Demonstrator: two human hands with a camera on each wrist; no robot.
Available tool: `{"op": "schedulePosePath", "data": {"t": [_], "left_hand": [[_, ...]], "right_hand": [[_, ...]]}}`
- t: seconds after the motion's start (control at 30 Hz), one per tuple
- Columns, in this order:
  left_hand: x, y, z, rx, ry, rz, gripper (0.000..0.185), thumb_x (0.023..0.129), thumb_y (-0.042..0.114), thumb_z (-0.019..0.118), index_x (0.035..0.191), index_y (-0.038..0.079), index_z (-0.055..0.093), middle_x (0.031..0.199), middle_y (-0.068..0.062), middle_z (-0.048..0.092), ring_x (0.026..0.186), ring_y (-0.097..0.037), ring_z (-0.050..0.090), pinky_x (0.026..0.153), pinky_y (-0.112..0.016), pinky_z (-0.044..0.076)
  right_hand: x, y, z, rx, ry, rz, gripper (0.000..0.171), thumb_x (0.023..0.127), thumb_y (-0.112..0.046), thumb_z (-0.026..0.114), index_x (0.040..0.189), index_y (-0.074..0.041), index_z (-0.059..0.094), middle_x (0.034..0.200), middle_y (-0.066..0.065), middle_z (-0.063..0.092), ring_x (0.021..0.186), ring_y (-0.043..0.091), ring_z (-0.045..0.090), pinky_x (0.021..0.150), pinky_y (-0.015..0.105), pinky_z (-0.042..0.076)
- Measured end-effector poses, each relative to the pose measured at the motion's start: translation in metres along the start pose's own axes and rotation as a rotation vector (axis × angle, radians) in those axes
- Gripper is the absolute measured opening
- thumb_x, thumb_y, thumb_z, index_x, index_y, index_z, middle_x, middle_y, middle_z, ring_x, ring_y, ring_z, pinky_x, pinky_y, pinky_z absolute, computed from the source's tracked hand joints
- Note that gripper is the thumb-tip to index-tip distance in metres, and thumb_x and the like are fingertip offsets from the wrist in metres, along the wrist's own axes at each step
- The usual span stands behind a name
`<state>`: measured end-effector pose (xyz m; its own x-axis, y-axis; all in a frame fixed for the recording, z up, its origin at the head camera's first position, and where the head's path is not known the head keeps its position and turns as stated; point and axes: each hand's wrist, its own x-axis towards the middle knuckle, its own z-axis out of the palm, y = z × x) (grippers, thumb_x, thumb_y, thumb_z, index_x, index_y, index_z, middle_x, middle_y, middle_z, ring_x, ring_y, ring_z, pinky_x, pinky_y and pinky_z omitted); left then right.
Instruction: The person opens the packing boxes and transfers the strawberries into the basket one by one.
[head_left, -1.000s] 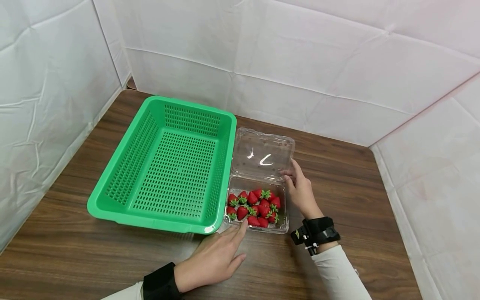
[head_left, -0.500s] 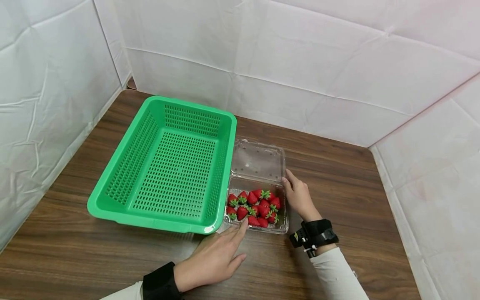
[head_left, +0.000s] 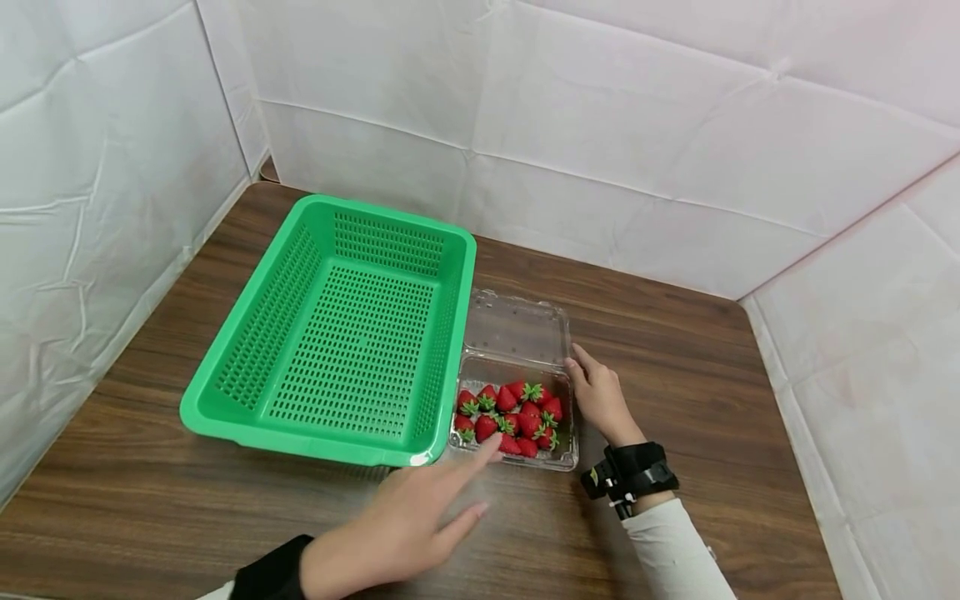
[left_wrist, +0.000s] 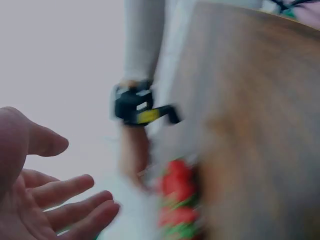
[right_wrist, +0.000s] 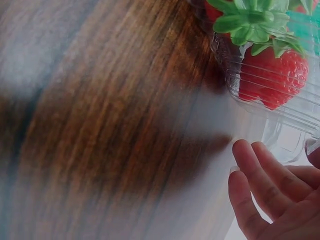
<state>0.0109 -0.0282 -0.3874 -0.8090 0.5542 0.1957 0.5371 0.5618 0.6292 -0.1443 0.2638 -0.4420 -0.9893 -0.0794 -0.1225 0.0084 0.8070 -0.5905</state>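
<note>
Several red strawberries [head_left: 528, 425] with green caps lie in the base of a clear plastic clamshell box [head_left: 567, 454]. The lid [head_left: 517, 329] is folded back, away from the person. My right hand [head_left: 602, 400] is at the right end of the hinge side, fingertips right at the lid's edge; in the right wrist view the fingers [right_wrist: 267, 187] extend loosely beside the clear wall. My left hand [head_left: 397, 521] hovers in front of the box, fingers spread and holding nothing, its index fingertip overlapping the near rim. In the left wrist view the strawberries [left_wrist: 177, 192] look blurred.
A large green perforated basket [head_left: 463, 317] stands directly left of the box, with nothing in it. Both are on a dark wood-grain table [head_left: 697, 375]. White sheeting [head_left: 570, 167] closes off the back and both sides.
The lid has tipped further back and lower, with my right hand following at its edge. My left hand has drawn back slightly toward the lower left.
</note>
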Motion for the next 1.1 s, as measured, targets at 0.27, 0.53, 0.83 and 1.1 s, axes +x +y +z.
{"op": "schedulePosePath", "data": {"t": [0.27, 0.53, 0.83, 1.1], "left_hand": [[-0.01, -0.015, -0.067, -0.049, 0.43, -0.001, 0.071, 0.089, 0.008, 0.067, 0.151, 0.018, 0.036, 0.133, 0.003, 0.063, 0.084, -0.008, 0.07, 0.072, -0.024, 0.057], [-0.028, -0.05, -0.101, 0.04, 0.663, -0.08, 0.071, 0.084, -0.002, 0.067, 0.148, 0.018, 0.043, 0.136, -0.001, 0.061, 0.099, -0.022, 0.068, 0.091, -0.007, 0.043], [-0.044, -0.083, -0.12, 0.057, 0.749, -0.283, 0.061, 0.09, 0.008, 0.065, 0.147, 0.021, 0.045, 0.146, -0.013, 0.05, 0.13, -0.041, 0.049, 0.094, -0.063, 0.04], [-0.056, -0.109, -0.123, 0.043, 0.692, -0.407, 0.059, 0.095, 0.014, 0.058, 0.15, 0.016, 0.038, 0.153, -0.015, 0.039, 0.134, -0.047, 0.041, 0.094, -0.069, 0.033]], "right_hand": [[-0.003, 0.002, -0.002, 0.019, -0.002, 0.014, 0.054, 0.106, -0.034, 0.037, 0.152, -0.007, 0.032, 0.13, 0.025, 0.058, 0.114, 0.037, 0.059, 0.091, 0.049, 0.047], [-0.007, 0.0, -0.003, 0.019, 0.025, -0.039, 0.05, 0.107, -0.033, 0.034, 0.149, -0.008, 0.038, 0.142, 0.022, 0.05, 0.128, 0.038, 0.051, 0.101, 0.055, 0.044], [-0.014, -0.009, -0.007, 0.0, 0.083, -0.143, 0.042, 0.105, -0.024, 0.041, 0.143, -0.004, 0.045, 0.131, 0.021, 0.053, 0.115, 0.037, 0.059, 0.091, 0.051, 0.05], [-0.026, -0.018, -0.011, -0.03, 0.134, -0.209, 0.041, 0.102, -0.023, 0.052, 0.139, -0.005, 0.049, 0.142, 0.018, 0.046, 0.129, 0.035, 0.048, 0.1, 0.053, 0.045]]}}
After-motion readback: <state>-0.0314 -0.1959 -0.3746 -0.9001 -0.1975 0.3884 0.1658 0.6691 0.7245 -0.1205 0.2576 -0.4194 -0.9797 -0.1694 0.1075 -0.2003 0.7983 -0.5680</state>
